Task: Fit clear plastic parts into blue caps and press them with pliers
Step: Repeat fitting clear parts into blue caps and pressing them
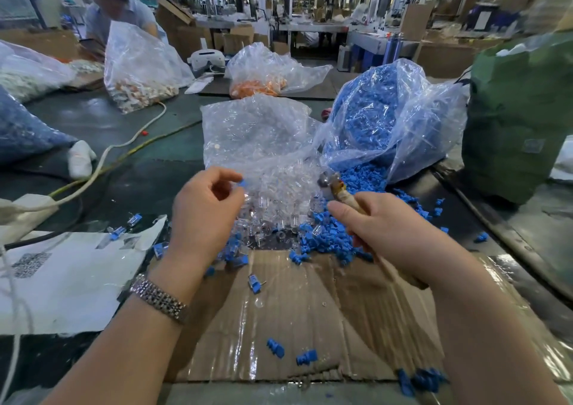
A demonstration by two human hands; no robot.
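Note:
My left hand (204, 209) pinches a small blue cap (242, 183) between thumb and fingertips, held above the pile of clear plastic parts (273, 215). My right hand (384, 227) grips the pliers (336, 189) by the handles, their metal head pointing up and away. Loose blue caps (328, 234) lie heaped between my hands, spilled from a big clear bag of blue caps (381, 116). The clear parts spill from an open transparent bag (257, 137). Finished blue-and-clear pieces (124, 227) lie to the left.
A taped flat cardboard sheet (310, 311) lies under my forearms with scattered blue caps (276, 347). White paper (62, 280) and cables (102, 162) are at left, a green sack (521, 119) at right. Another person (117, 10) works behind bags at the far left.

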